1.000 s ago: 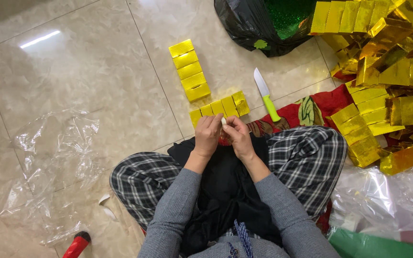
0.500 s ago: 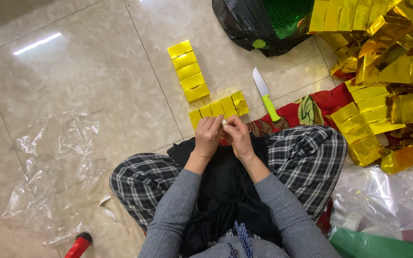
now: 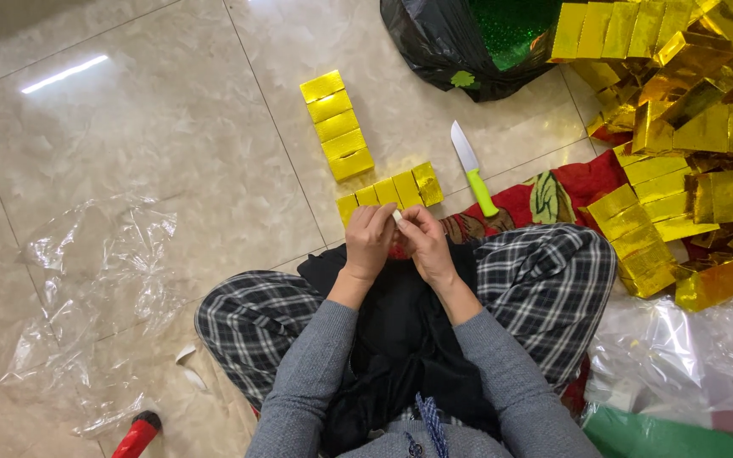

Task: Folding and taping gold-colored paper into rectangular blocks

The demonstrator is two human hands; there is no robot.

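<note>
I sit cross-legged on a tiled floor in checked trousers. My left hand (image 3: 370, 239) and my right hand (image 3: 423, 242) meet in front of my knees, fingers pinched together on a small white piece (image 3: 398, 215) held between them. Just beyond the hands lies a short row of gold foil blocks (image 3: 390, 192). A second row of gold foil blocks (image 3: 338, 125) runs away from me on the tiles. What the white piece is cannot be made out.
A knife with a white blade and green handle (image 3: 473, 168) lies to the right of the rows. A large heap of gold foil blocks (image 3: 689, 144) fills the right side, a black bag (image 3: 443, 42) sits at the top, crumpled clear plastic (image 3: 95, 288) lies left.
</note>
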